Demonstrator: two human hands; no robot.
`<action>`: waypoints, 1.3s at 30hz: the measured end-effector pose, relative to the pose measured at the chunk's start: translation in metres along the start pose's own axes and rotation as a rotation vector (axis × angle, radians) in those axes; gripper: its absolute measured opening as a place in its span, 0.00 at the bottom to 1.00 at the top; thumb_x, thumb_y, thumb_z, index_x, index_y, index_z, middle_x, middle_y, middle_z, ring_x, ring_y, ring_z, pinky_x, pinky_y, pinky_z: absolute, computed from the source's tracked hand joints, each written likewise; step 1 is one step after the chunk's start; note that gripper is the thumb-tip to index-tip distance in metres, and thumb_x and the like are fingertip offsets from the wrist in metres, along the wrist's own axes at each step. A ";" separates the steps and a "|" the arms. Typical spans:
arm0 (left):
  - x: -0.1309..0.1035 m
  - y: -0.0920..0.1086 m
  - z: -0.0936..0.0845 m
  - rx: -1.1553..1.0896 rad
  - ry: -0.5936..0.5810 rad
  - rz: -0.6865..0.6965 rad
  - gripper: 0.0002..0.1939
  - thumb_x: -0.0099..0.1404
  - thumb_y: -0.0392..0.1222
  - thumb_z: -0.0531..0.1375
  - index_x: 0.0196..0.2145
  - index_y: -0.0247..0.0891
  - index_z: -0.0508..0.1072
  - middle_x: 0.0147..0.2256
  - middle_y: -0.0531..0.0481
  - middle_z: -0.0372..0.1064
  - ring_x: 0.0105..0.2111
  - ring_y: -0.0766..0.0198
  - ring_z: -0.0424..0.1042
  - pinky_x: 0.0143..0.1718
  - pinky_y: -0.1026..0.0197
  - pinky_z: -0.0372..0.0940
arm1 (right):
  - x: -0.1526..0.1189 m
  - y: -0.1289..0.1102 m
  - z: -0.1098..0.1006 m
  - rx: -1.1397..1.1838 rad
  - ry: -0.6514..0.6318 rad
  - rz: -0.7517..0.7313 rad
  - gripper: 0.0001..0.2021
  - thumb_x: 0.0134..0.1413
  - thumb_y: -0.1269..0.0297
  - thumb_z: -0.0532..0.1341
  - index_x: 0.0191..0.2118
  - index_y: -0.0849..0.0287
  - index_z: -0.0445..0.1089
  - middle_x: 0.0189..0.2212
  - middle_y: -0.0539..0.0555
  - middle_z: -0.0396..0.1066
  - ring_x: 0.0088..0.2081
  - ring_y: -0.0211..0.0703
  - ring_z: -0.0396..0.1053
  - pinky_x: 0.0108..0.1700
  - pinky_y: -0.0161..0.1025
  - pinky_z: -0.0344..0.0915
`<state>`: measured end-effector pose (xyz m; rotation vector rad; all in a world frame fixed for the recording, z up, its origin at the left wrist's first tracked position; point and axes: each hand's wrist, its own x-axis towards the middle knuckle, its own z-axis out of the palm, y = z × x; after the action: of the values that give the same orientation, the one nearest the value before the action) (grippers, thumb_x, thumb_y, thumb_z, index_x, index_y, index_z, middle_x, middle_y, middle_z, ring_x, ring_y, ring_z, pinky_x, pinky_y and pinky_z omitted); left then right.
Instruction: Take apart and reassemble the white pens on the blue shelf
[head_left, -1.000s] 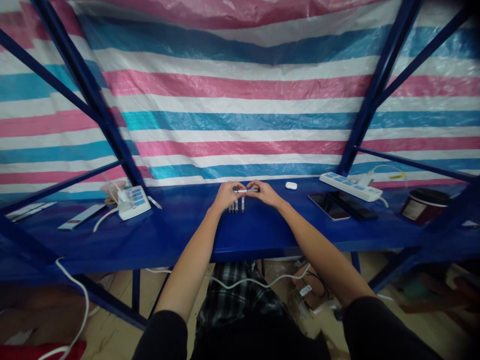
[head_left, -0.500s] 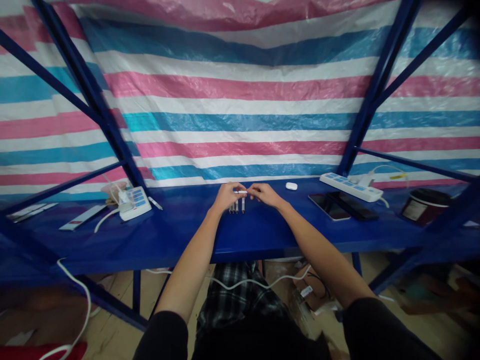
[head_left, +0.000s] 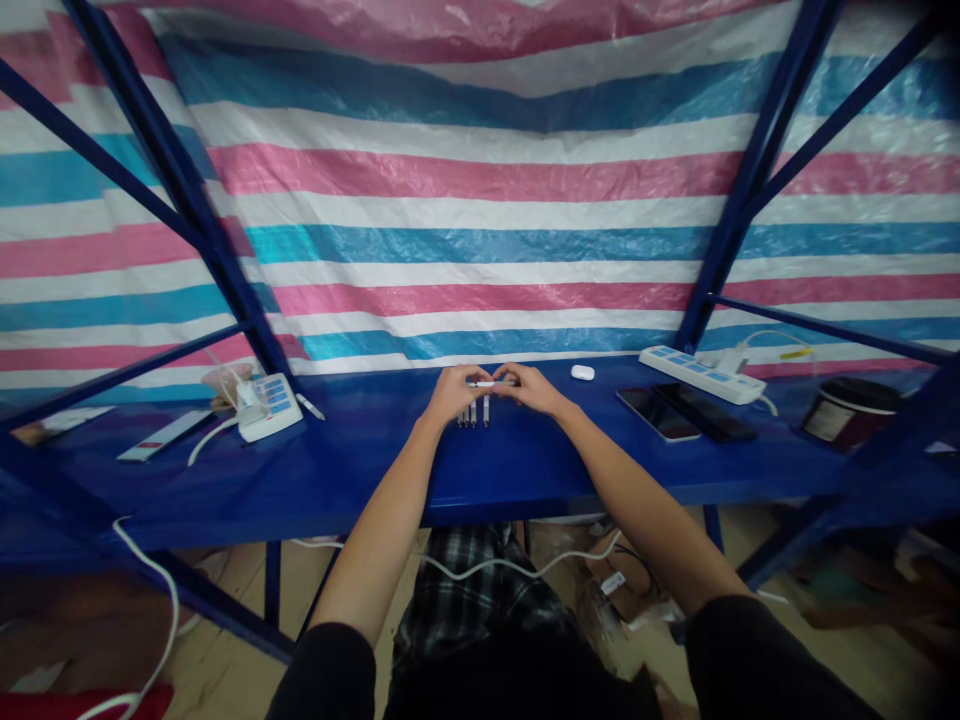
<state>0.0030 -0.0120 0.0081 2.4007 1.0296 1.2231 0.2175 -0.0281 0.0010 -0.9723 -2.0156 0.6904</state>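
Both bare forearms stretched forward from black sleeves, converging toward the middle. Left hand (head_left: 452,390) palm down, knuckles up, fingers curled inward with the tips pinched together toward the right. Right hand (head_left: 531,388) mirrored opposite, wrist slightly bent, fingers curled and pinched toward the left. Fingertips of the two hands nearly meeting, just apart. Elbows low and spread wide.

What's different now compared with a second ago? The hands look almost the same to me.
Very little. Half a second ago the right hand had drawn slightly away from the left hand; now it has closed back in, and both pinch the small white pen again. The pens lying below the hands, the phones and the power strip stayed put. At far left, the flat items on the shelf's edge look shifted.
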 end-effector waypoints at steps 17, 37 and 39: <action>0.011 0.014 -0.013 -1.203 0.279 -0.417 0.16 0.69 0.54 0.60 0.38 0.37 0.72 0.33 0.46 0.74 0.39 0.61 0.75 0.42 0.60 0.69 | 0.006 -0.014 0.022 0.298 -0.004 0.018 0.20 0.64 0.44 0.57 0.43 0.59 0.67 0.26 0.51 0.75 0.17 0.33 0.62 0.20 0.31 0.58; 0.006 -0.005 -0.043 -1.324 0.387 -0.807 0.25 0.71 0.62 0.50 0.29 0.38 0.65 0.17 0.58 0.52 0.12 0.72 0.49 0.12 0.68 0.45 | 0.004 -0.002 0.015 0.307 0.007 0.104 0.24 0.68 0.44 0.53 0.49 0.61 0.69 0.26 0.53 0.75 0.17 0.33 0.61 0.20 0.32 0.58; 0.008 -0.009 -0.038 -1.041 0.403 -0.891 0.21 0.70 0.59 0.55 0.35 0.36 0.69 0.20 0.55 0.60 0.13 0.71 0.54 0.13 0.69 0.48 | 0.004 0.000 0.014 0.286 0.012 0.101 0.24 0.67 0.43 0.53 0.49 0.61 0.70 0.26 0.52 0.75 0.17 0.33 0.62 0.21 0.32 0.59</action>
<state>-0.0282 -0.0032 0.0320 0.7897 0.9921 1.3622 0.2040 -0.0268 -0.0047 -0.9078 -1.8049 0.9949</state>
